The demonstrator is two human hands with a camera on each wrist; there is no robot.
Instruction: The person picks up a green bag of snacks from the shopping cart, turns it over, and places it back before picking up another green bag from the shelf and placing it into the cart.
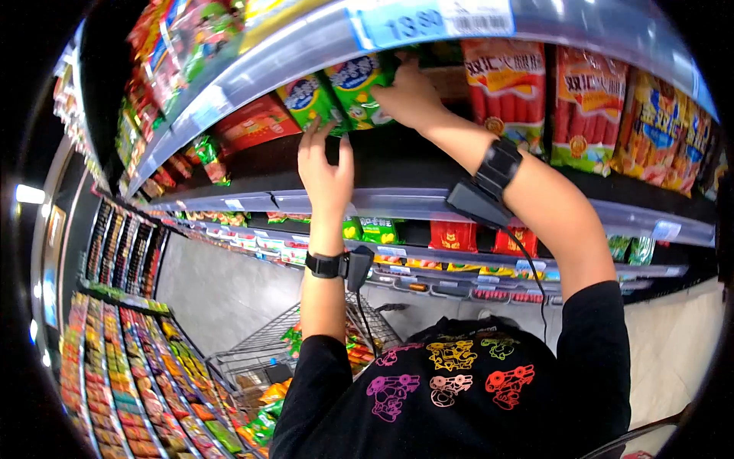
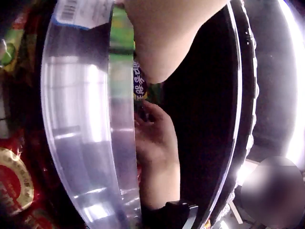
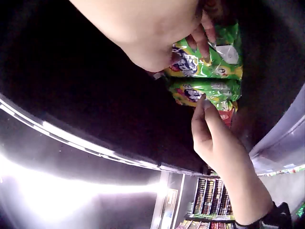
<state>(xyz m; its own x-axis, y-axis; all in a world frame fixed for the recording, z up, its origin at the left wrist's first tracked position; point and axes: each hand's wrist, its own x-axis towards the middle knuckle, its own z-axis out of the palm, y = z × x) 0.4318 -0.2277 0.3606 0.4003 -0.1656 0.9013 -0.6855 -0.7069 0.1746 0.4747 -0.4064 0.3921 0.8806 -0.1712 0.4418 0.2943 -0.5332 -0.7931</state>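
Two green snack packets with blue-and-white labels stand side by side on a dark shelf in the head view: a left packet (image 1: 303, 99) and a right packet (image 1: 353, 90). My right hand (image 1: 413, 98) reaches in from the right and grips the right packet's side, thumb on its front. In the right wrist view its fingers (image 3: 202, 46) lie over the green wrapper (image 3: 224, 69). My left hand (image 1: 327, 172) comes up from below, fingers extended, fingertips touching the lower front of the left packet. Its thumb stands apart from the fingers. The left wrist view hides most of the packets behind the shelf edge.
Red sausage packs (image 1: 505, 96) stand right of my right hand, and a red box (image 1: 260, 122) lies left of the packets. A price rail (image 1: 428, 23) crosses overhead. Lower shelves hold more packets. A wire shopping cart (image 1: 260, 344) with goods stands below left.
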